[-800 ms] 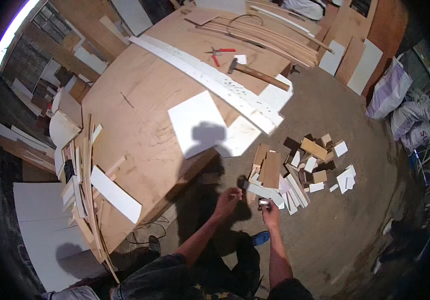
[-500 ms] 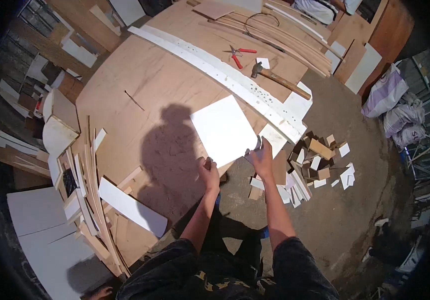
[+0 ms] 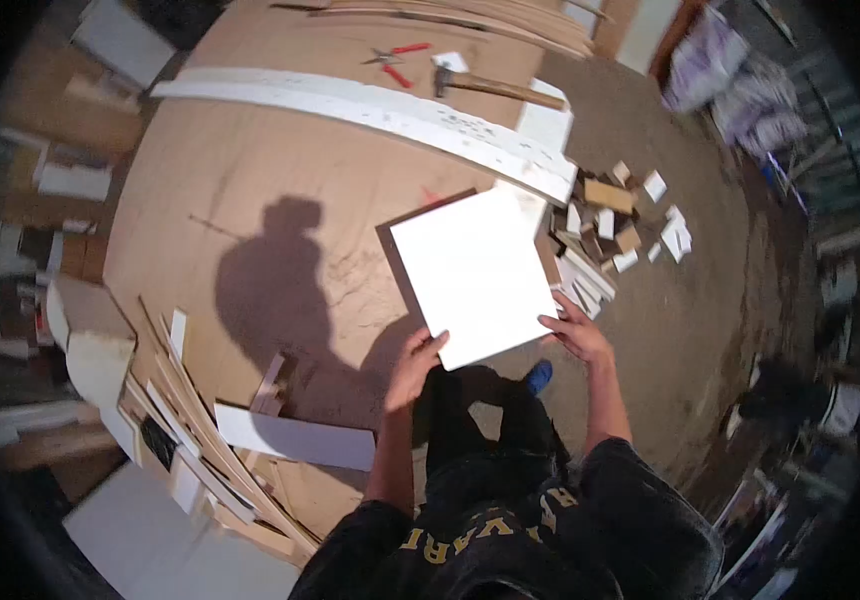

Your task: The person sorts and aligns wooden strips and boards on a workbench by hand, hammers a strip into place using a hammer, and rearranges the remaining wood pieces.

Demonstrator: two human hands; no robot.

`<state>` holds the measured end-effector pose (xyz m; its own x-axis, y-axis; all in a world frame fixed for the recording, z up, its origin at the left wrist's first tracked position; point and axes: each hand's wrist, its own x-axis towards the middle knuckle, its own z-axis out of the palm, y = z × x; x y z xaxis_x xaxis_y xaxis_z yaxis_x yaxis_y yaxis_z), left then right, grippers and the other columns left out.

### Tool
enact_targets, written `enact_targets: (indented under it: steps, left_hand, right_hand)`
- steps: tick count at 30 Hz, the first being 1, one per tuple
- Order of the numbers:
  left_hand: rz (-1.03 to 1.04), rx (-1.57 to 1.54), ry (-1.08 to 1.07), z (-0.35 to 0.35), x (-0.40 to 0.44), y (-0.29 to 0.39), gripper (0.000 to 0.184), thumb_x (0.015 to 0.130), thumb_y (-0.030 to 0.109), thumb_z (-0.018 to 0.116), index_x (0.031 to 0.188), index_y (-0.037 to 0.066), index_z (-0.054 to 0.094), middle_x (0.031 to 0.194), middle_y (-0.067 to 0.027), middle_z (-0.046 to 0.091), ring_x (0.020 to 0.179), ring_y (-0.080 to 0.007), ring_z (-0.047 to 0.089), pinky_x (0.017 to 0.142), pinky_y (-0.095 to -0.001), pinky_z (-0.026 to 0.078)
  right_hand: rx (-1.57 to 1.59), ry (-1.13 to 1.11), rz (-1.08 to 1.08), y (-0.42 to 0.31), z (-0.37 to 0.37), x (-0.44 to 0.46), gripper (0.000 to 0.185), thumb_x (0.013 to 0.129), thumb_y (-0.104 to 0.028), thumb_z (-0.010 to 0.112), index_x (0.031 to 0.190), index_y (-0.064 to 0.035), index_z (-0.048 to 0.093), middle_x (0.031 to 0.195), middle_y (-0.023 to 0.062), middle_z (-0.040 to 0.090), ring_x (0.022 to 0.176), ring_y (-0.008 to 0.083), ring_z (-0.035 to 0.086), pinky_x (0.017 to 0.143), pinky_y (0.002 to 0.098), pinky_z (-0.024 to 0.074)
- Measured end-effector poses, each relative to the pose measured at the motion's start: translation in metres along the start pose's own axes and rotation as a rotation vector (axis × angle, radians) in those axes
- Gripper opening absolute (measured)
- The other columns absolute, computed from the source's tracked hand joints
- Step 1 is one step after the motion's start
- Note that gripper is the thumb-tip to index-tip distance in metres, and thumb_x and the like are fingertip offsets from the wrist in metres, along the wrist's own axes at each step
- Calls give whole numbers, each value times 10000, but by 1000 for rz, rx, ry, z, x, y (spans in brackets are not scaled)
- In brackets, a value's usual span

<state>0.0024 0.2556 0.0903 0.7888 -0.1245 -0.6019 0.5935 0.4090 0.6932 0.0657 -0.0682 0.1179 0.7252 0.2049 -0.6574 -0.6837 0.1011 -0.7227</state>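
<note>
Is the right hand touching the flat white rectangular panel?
Touching: the head view shows the right hand holding the panel, thumb over its lower right corner.

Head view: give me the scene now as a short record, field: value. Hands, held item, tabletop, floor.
left hand: grips white panel at its near-left corner
right hand: grips the same panel at its near-right corner
held item: one white panel, roughly square, face up
tabletop: long white strip; beyond it, red-handled pliers and hammer
floor: pile of wood offcuts beside the table
</note>
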Motion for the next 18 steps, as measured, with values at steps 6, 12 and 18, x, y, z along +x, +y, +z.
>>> enact_targets:
  steps: [6, 12, 18]
  left_hand:
    - [-186, 327, -246, 111, 18, -101, 551, 1024, 339, 663, 1453, 20, 529, 1281, -106, 626, 1057, -190, 676, 914, -347, 544]
    - [-119, 456, -254, 163, 30, -192, 364, 1033, 261, 647, 1327, 52, 602, 1096, -52, 677, 996, -142, 655, 890, -333, 539]
    - [21, 713, -67, 153, 3, -248, 412, 1025, 292, 639, 1330, 19, 589, 1218, -140, 666, 1150, -270, 634, 1006, -418, 492]
  right_hand:
    - [488, 429, -105, 145, -150, -114, 463, 1009, -215, 690, 1401, -37, 521, 1100, 45, 646, 897, 154, 605, 725, 309, 506]
    - [755, 804, -19, 260, -274, -66, 320, 1027, -151, 647, 1299, -13, 552, 1048, 85, 657, 846, 226, 640, 755, 357, 560]
    - [935, 562, 45, 345, -383, 82, 298, 1027, -76, 585, 1307, 23, 553, 1120, 177, 669, 942, 281, 689, 865, 429, 621]
